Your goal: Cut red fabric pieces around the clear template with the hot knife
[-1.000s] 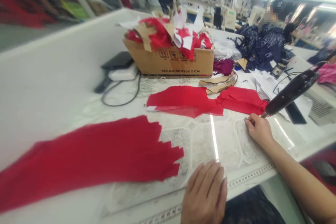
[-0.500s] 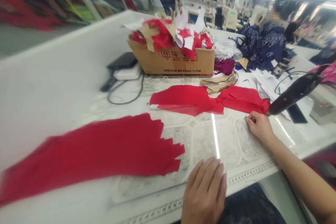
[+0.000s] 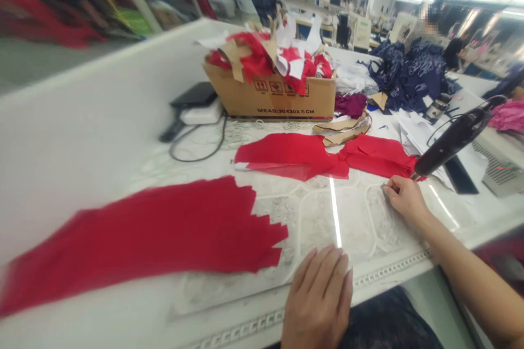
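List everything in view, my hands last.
Table: one, white, foreground.
Stepped-edge fabric: one, dark red, left.
Flat fabric pieces: at least two, red, centre.
Cardboard box: one, brown, behind those pieces.
Heaped scraps: uncountable, red, white, brown, in box.
Flat devices: two, black, white, left of box.
Curved strips: about two, brown, by box.
Cloth bunches: several, purple, white, pink, right.
Fabric heap: one, navy, far right.
Loose sheets: several, white, right.
Long handheld tool: one, black, right.
Rectangular slab: one, black, behind tool.
Vented casing: one, grey, right.
Ruler strip: one, white, near edge.
Distant machines: uncountable, pale, background.
Left hand: one, bare, flat, near edge.
Right hand: one, bare, pinched, near tool tip.
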`<action>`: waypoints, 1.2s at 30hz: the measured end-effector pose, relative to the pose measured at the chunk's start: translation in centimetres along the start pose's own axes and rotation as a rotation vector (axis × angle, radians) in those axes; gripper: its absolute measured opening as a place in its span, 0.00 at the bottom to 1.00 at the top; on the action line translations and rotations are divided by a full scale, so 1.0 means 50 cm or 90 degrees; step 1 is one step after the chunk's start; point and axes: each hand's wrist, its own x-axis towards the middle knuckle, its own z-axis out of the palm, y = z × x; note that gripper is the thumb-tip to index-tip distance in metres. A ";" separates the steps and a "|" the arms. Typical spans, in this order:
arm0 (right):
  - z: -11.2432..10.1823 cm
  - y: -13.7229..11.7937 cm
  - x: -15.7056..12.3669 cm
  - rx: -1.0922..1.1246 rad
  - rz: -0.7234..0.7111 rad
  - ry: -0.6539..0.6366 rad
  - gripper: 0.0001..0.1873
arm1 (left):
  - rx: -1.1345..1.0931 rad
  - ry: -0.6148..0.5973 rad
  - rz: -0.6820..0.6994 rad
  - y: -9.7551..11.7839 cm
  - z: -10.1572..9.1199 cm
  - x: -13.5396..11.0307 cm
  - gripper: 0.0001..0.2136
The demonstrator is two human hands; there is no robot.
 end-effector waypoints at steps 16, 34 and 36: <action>-0.003 0.002 0.007 -0.003 -0.025 -0.005 0.11 | -0.010 0.006 -0.014 0.005 0.003 -0.003 0.07; -0.003 0.001 0.006 0.007 0.004 -0.004 0.11 | -0.005 -0.005 -0.018 0.005 0.002 0.000 0.07; -0.003 0.003 0.006 0.011 0.001 -0.003 0.11 | -0.006 0.001 -0.016 0.005 0.002 0.001 0.07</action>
